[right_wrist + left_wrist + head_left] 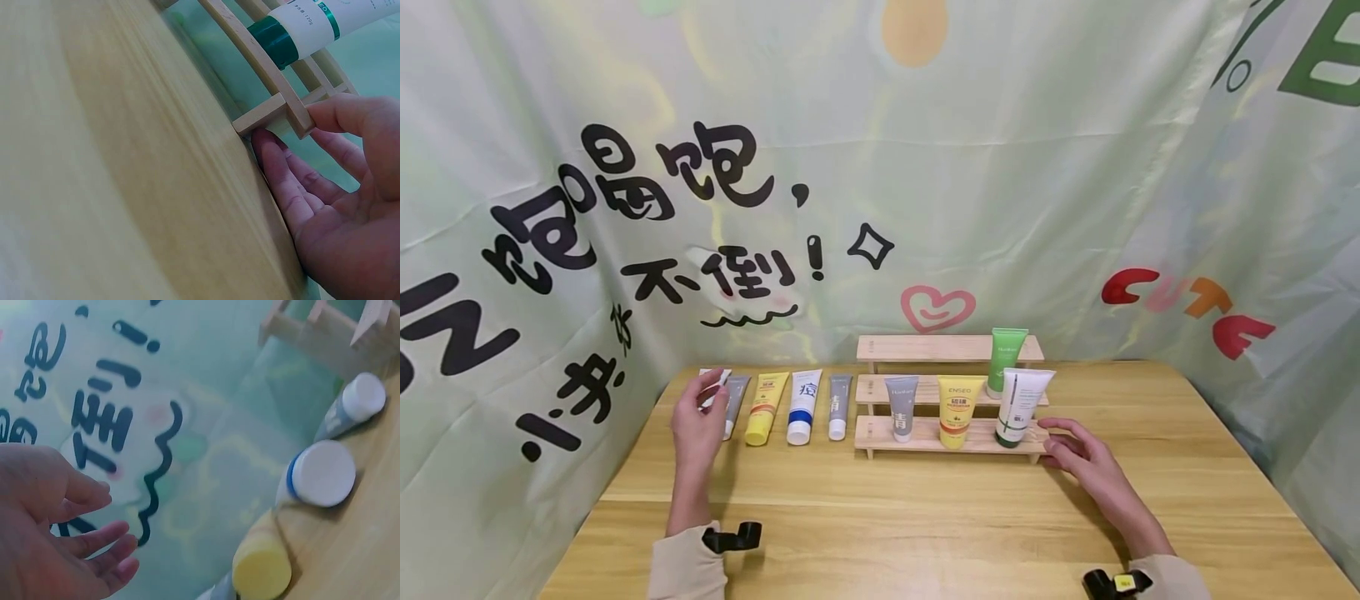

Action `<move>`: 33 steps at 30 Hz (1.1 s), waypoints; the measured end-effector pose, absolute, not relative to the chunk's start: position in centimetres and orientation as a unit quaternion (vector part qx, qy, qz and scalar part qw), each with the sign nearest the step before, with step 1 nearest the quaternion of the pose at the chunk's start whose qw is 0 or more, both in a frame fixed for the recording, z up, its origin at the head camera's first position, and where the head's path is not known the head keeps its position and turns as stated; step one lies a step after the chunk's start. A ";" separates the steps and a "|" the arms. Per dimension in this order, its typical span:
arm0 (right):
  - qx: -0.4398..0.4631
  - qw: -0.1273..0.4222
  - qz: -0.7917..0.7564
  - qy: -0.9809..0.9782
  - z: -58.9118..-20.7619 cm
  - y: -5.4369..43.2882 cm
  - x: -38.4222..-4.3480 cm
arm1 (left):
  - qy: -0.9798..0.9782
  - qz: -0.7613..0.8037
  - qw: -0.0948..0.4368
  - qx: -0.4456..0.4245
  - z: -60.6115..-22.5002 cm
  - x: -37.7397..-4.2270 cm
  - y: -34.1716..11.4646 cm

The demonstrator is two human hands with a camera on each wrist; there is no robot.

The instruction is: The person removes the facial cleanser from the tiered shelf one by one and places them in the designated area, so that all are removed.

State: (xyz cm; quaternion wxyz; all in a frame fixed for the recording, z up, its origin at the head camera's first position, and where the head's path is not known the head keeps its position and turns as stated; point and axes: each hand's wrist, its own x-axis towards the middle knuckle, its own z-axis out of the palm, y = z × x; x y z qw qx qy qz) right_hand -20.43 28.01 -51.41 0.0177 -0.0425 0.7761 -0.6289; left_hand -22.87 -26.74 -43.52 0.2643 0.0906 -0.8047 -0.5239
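Observation:
My left hand (698,421) hovers over the left end of a row of tubes, its fingers loosely bent with nothing between them in the left wrist view. Partly behind it lie a white item (715,373), mostly hidden, and a grey tube (736,400). My right hand (1086,454) grips the right end of the lowest step of a wooden stepped rack (872,433), with fingers tucked beneath the plank (300,119). On that step stand a small grey tube (901,408), a yellow tube (959,410) and a white tube with a green cap (1022,407).
A green tube (1006,360) stands on the middle step. Left of the rack lie a yellow tube (767,408), a white tube with a blue band (804,406) and a small grey tube (838,407). A printed curtain (1037,183) hangs behind the wooden table (865,517).

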 end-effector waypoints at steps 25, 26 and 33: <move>-0.054 0.009 -0.630 0.775 -51.5 28.1 -20.4 | -0.696 -0.667 0.241 -0.115 -41.0 -21.7 -15.8; -0.055 0.008 -0.630 0.774 -51.5 28.1 -20.4 | -0.691 -0.670 0.243 -0.122 -41.0 -21.5 -15.3; -0.054 0.005 -0.631 0.774 -51.6 28.0 -20.3 | -0.692 -0.664 0.229 -0.166 -41.1 -20.7 -12.3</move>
